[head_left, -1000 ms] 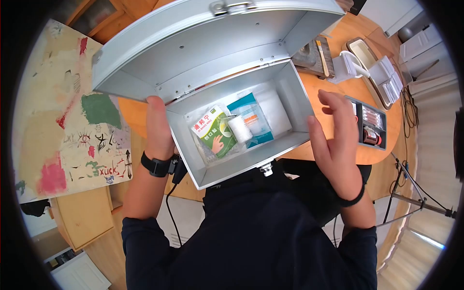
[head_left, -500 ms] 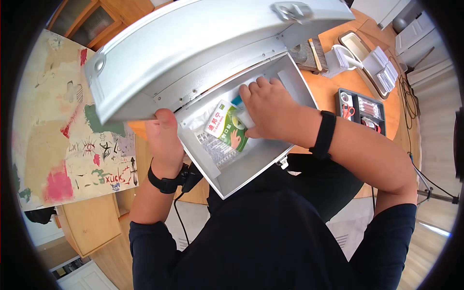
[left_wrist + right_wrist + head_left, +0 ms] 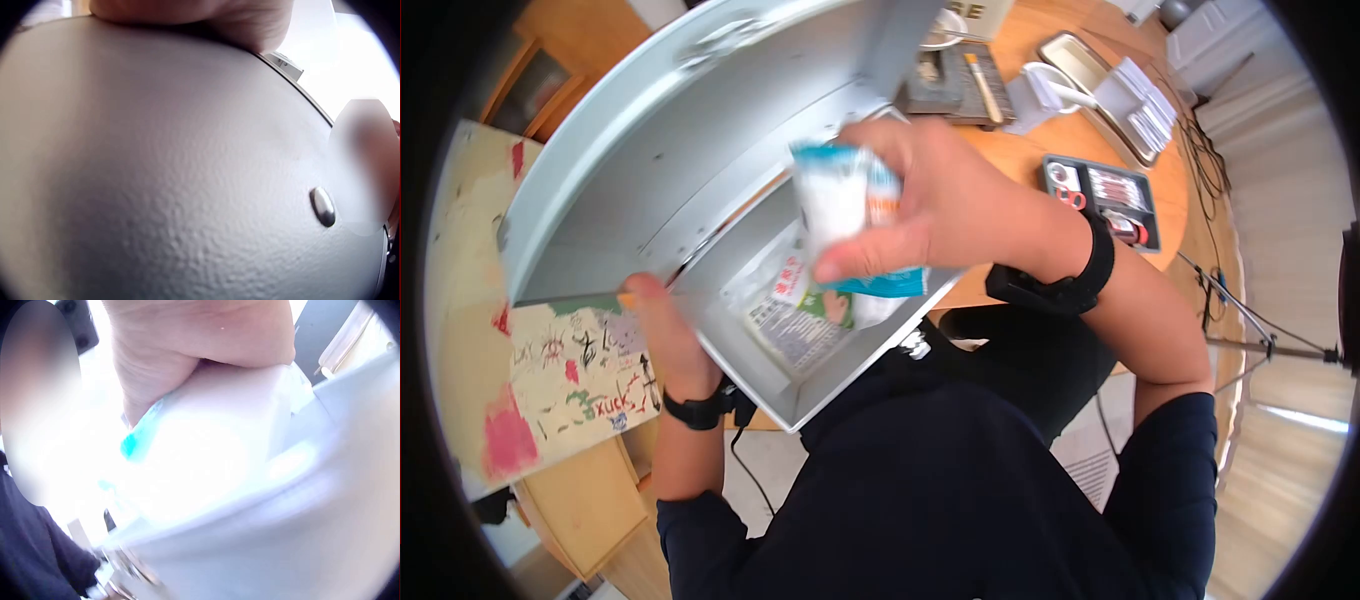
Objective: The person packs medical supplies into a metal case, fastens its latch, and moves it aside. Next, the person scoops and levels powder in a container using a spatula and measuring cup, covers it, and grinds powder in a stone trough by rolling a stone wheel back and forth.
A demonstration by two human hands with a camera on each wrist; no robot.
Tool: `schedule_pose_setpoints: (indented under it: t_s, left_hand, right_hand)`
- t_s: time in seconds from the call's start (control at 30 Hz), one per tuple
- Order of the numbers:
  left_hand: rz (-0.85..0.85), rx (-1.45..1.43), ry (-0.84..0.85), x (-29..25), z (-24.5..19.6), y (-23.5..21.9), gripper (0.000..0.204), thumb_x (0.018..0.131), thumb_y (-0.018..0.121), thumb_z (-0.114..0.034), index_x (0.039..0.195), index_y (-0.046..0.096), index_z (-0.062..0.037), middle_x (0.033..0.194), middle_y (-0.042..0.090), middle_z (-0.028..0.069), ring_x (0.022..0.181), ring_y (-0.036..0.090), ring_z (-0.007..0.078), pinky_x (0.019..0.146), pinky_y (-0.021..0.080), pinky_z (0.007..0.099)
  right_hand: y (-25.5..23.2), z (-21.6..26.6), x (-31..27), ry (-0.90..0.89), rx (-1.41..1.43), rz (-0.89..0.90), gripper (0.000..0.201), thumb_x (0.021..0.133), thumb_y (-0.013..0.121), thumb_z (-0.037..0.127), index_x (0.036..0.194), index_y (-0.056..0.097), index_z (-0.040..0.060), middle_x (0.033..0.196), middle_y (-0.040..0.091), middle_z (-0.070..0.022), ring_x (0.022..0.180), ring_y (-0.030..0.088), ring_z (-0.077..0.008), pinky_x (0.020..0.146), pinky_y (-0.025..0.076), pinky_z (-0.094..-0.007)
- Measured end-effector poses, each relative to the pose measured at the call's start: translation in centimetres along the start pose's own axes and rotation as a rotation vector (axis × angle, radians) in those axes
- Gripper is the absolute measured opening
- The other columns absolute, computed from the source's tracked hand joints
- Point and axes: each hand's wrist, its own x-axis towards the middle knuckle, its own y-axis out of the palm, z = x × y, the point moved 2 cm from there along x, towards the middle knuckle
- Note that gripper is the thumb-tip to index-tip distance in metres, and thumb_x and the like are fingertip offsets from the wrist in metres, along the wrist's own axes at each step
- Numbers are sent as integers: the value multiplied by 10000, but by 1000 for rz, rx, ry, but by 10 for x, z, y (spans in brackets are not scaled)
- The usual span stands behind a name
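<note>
In the head view, the metal case (image 3: 750,405) is tilted with its lid (image 3: 670,160) raised. The left hand (image 3: 670,335) grips its left end near the hinge; in the left wrist view that hand (image 3: 194,15) lies against the case's textured side (image 3: 187,156). The right hand (image 3: 960,200) holds a teal and white packet (image 3: 900,285) and a white roll (image 3: 835,205) above the case, thumb across them. Inside lie a green and white packet (image 3: 790,280) and a printed clear bag (image 3: 790,335). In the right wrist view, glare washes out the items under the hand (image 3: 206,331).
On the wooden table (image 3: 1010,235) stand a grey tray (image 3: 1155,240) with small items, a dark board (image 3: 955,100) with a brush (image 3: 985,90), a white holder (image 3: 1035,100) and a beige dish (image 3: 1080,60). A painted board (image 3: 490,350) is at the left; a metal stand (image 3: 1230,345) at the right.
The right hand has reached into the case and lifted out the teal packet and white roll. The case has shifted left and turned in view, with the left hand still on it.
</note>
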Motion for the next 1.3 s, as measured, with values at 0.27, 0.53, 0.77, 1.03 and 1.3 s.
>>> schedule_pose_setpoints:
  t_s: [0.27, 0.53, 0.77, 1.03, 1.3]
  left_hand:
    - [-150, 6, -59, -7, 6, -40, 863, 989, 309, -681, 1429, 387, 58, 1393, 500, 171, 1224, 524, 269, 1046, 423, 378]
    - [-231, 99, -36, -10, 5, -54, 880, 981, 297, -698, 1445, 371, 46, 1410, 484, 164, 1247, 508, 260, 1060, 410, 375]
    - [-162, -118, -87, -11, 11, -59, 874, 980, 293, -699, 1458, 367, 29, 1441, 464, 167, 1292, 474, 278, 1100, 377, 404]
    - [-41, 144, 99, -10, -26, 0, 693, 1028, 394, -564, 1277, 532, 68, 1204, 618, 118, 1063, 609, 217, 959, 497, 357]
    - [-141, 282, 186, -24, -9, -23, 836, 967, 354, -694, 1343, 487, 41, 1271, 591, 143, 1125, 601, 237, 949, 505, 378]
  right_hand:
    - [-101, -30, -79, 135, 363, -579, 419, 812, 803, 332, 1030, 659, 5, 945, 733, -99, 841, 722, -174, 775, 575, -279]
    - [-54, -120, -75, 647, -264, -138, 717, 732, 827, 517, 1120, 599, -42, 950, 695, -147, 862, 698, -258, 767, 542, -327]
    - [-35, -117, -76, 297, -715, -257, 781, 666, 852, 490, 1181, 547, -13, 1097, 606, -210, 1045, 601, -389, 914, 488, -439]
    - [-11, 23, -29, 90, 71, -60, 349, 822, 722, 119, 1114, 596, -27, 939, 625, -115, 857, 626, -227, 758, 520, -340]
    - [87, 24, 36, -76, -499, 553, 596, 771, 751, 124, 1280, 517, -81, 1224, 548, -222, 1160, 547, -334, 926, 516, -388]
